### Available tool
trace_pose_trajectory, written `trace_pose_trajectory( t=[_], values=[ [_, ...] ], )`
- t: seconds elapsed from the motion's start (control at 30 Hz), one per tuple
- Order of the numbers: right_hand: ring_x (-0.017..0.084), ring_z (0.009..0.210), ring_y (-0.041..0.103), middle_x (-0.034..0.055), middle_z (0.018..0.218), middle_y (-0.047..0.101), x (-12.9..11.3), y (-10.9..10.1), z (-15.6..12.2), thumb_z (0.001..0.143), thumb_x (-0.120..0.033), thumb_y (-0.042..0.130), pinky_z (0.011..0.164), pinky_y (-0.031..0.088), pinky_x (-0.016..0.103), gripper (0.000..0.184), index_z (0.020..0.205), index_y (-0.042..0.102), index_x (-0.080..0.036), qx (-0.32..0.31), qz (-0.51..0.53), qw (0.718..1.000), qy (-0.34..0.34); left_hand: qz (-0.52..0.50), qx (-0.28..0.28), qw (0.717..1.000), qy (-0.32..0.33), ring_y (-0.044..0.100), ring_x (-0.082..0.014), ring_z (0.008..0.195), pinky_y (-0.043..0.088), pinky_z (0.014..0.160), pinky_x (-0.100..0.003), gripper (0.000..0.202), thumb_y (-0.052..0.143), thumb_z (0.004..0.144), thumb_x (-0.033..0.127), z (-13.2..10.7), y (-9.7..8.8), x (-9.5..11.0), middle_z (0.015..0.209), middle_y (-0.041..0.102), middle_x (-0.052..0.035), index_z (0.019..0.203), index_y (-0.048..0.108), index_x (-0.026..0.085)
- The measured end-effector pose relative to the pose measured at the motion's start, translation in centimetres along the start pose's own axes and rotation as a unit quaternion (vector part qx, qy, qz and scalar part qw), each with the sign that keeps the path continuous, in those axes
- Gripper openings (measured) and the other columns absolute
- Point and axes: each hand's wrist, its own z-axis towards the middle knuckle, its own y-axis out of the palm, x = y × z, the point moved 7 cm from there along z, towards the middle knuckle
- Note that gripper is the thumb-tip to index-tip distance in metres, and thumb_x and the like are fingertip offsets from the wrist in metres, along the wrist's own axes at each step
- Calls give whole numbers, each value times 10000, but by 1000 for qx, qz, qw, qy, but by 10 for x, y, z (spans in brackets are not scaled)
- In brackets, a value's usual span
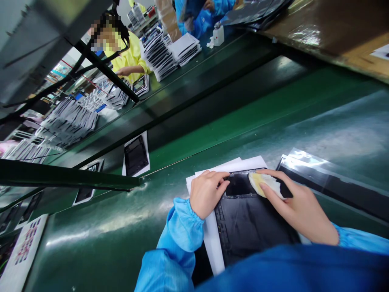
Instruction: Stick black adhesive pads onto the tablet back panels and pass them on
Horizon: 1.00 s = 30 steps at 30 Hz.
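Note:
A black tablet housing (252, 227) lies in front of me on white paper sheets (214, 247), its near end hidden by my blue clothing. My left hand (208, 192) is closed at its upper left corner, with thumb and forefinger on the edge. Between the thumb and fingers of my right hand (304, 207) is a folded white and yellowish wiping cloth (264, 183). The cloth presses on the dark strip along the housing's far end.
Clear film over a dark sheet (322, 178) lies to the right. On the green conveyor (188, 129) beyond sit several tablet housings (136, 156) on paper. A green metal bar (67, 174) juts in from the left. Paper stacks (159, 52), a white bottle (218, 34) and co-workers are across.

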Motion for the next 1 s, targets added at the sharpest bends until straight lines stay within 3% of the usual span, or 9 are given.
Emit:
trace_pose_trajectory(
  t=[0.57,1.0],
  values=[
    [98,138,297,-138,220,332,-1,-1,0,623,-408,372,324,314,228,332,873,527,-254,4,1,1000,4,17,7,1000,9,638,-151,795,481,674,-258,195,622,879,231,-2,1,2,810,717,42,1052,704,269],
    [93,142,287,-134,233,341,2,0,0,618,-406,383,319,308,228,333,878,527,-255,-1,3,1000,8,12,4,1000,2,643,-138,769,511,747,-251,190,640,861,216,0,-1,1,787,710,47,1029,712,268]
  ],
)
